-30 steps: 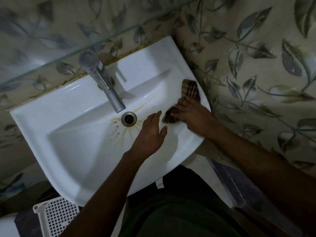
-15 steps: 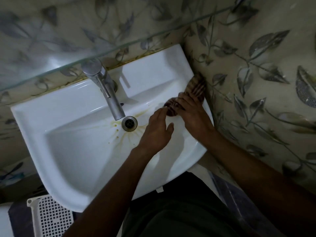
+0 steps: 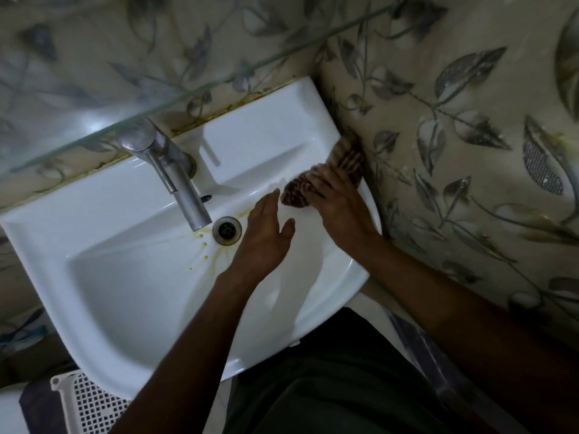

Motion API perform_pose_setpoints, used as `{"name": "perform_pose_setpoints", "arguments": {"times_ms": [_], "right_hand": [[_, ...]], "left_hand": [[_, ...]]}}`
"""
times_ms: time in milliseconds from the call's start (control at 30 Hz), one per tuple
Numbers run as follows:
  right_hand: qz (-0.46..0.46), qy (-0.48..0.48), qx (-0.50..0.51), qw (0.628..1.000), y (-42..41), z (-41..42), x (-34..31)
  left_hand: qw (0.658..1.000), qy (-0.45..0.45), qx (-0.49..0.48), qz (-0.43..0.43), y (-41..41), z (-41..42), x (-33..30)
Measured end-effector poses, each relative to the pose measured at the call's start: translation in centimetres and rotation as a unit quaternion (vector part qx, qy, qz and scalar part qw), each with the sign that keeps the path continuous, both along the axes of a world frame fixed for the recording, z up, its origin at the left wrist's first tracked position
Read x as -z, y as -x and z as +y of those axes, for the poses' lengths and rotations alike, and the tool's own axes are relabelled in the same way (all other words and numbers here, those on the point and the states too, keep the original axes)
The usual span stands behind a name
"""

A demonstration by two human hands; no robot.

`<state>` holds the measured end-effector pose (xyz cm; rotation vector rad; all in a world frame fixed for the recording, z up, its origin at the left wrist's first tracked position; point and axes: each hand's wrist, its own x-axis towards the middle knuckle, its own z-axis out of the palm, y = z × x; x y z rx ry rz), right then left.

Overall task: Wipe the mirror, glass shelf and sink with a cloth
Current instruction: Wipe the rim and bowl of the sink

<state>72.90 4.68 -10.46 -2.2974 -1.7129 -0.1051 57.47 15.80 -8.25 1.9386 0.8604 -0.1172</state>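
A white sink (image 3: 103, 214) fills the middle of the head view, with yellow-brown stains around its drain (image 3: 227, 230). A brown striped cloth (image 3: 332, 170) lies on the sink's right rim, next to the tiled wall. My right hand (image 3: 340, 205) presses flat on the cloth with straight fingers. My left hand (image 3: 266, 236) hovers open over the basin, just right of the drain, its fingertips close to the cloth. A glass shelf (image 3: 175, 95) runs diagonally above the sink. No mirror is in view.
A metal tap (image 3: 175, 180) juts over the basin, left of my hands. Leaf-patterned tiled walls (image 3: 454, 126) stand behind and to the right of the sink. A white perforated basket (image 3: 91, 405) sits on the floor at lower left.
My right hand has slid the cloth along the right rim toward the back wall. My left hand has followed, moving a little farther into the basin.
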Motion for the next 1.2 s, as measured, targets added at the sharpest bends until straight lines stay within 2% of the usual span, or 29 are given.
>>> {"name": "perform_pose_setpoints", "arguments": {"times_ms": [133, 200, 300, 400, 567, 700, 833, 1000, 1100, 1200], "right_hand": [[-0.043, 0.023, 0.115, 0.992, -0.2, 1.3, -0.5], [-0.064, 0.010, 0.133, 0.989, -0.4, 3.6, -0.8], [-0.088, 0.009, 0.095, 0.992, 0.2, 5.4, -0.5], [-0.095, 0.061, 0.027, 0.993, 0.9, 5.1, -0.1], [-0.129, 0.042, 0.028, 0.990, -1.3, 4.9, -0.1], [-0.088, 0.036, 0.011, 0.995, 0.4, 5.8, 1.2], [-0.030, 0.171, -0.036, 0.984, 3.4, 6.1, 2.9], [-0.052, 0.149, -0.035, 0.987, 2.3, 6.1, 3.4], [-0.006, 0.158, -0.002, 0.987, 4.1, 5.9, 4.4], [0.115, 0.218, -0.112, 0.963, 8.0, 3.2, 4.7]], "left_hand": [[1.000, -0.004, -0.001, 0.006, 1.0, -0.5, 0.1], [1.000, -0.010, -0.004, 0.011, 1.5, -0.6, 0.1], [1.000, -0.011, -0.009, 0.020, 2.2, -0.6, 0.1], [1.000, -0.014, -0.013, 0.025, 2.8, -0.5, 0.3], [0.999, -0.005, 0.000, 0.035, 4.8, -0.1, 0.0], [0.998, -0.007, -0.019, 0.063, 7.3, 0.4, -0.1], [0.996, -0.008, -0.033, 0.078, 9.2, 0.7, -0.3], [0.996, -0.007, -0.033, 0.084, 11.1, 0.9, -0.1], [0.996, -0.006, -0.040, 0.076, 11.3, 1.0, -0.3], [0.997, 0.003, -0.041, 0.070, 11.2, 0.6, -0.3]]}}
